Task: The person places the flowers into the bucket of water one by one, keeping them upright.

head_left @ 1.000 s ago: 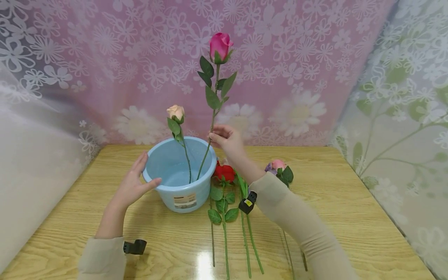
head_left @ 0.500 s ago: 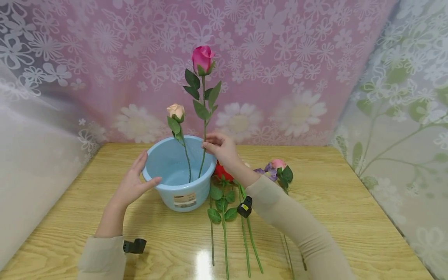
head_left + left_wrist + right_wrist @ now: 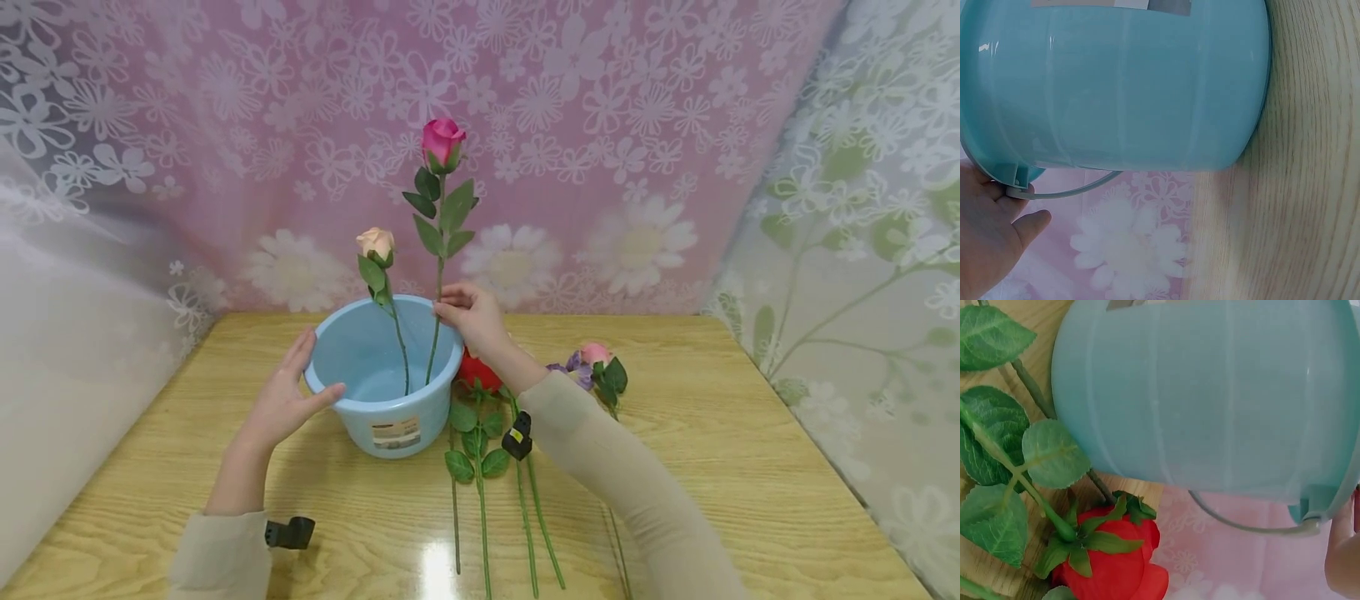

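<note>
A light blue bucket [image 3: 437, 417] stands on the table, with a peach rose [image 3: 375, 243] leaning up out of it. My right hand [image 3: 480, 323] pinches the stem of a magenta rose [image 3: 443, 143] between thumb and fingers, above the bucket's right rim. The lower stem [image 3: 434, 346] reaches down inside the bucket. On the other side, my left hand [image 3: 281, 400] rests on the left rim, fingers straight and thumb spread along the front. In the left wrist view its thumb [image 3: 1034, 226] shows near the handle joint. Only a bit of the right hand shows in the right wrist view.
Right of the bucket lies a red rose [image 3: 478, 372], its leaves [image 3: 1054, 453] close to the bucket wall. Several green stems [image 3: 534, 517] lie beside it. Farther right are a purple flower [image 3: 579, 372] and a light pink rose [image 3: 596, 355]. A floral curtain [image 3: 600, 167] hangs behind.
My right hand has moved left and slightly down with the magenta rose, whose bloom now stands lower and its stem more upright. My left hand stays at the bucket rim.
</note>
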### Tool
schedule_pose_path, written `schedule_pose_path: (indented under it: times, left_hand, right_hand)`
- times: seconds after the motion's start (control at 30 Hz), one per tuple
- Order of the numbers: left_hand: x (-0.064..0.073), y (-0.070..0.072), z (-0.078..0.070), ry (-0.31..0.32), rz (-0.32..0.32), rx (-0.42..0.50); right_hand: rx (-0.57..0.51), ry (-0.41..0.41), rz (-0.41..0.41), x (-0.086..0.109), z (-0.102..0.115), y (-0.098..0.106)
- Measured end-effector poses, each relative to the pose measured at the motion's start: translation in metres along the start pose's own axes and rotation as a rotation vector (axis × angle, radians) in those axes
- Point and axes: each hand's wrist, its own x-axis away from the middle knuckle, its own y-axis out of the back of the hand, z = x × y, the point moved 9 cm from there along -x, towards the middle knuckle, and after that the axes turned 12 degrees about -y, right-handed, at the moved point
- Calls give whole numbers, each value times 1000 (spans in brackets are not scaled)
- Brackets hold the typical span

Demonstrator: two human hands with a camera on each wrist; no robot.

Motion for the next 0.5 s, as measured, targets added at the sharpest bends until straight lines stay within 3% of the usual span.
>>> schedule_pose_path:
  times: [0.27, 0.5]
  left_hand:
    - [1, -1, 2, 7, -14, 25]
    - [1, -1, 2, 2, -14, 20]
  right_hand:
    - [177, 0, -84, -9, -2, 8]
    - [223, -20, -153, -16, -9, 16]
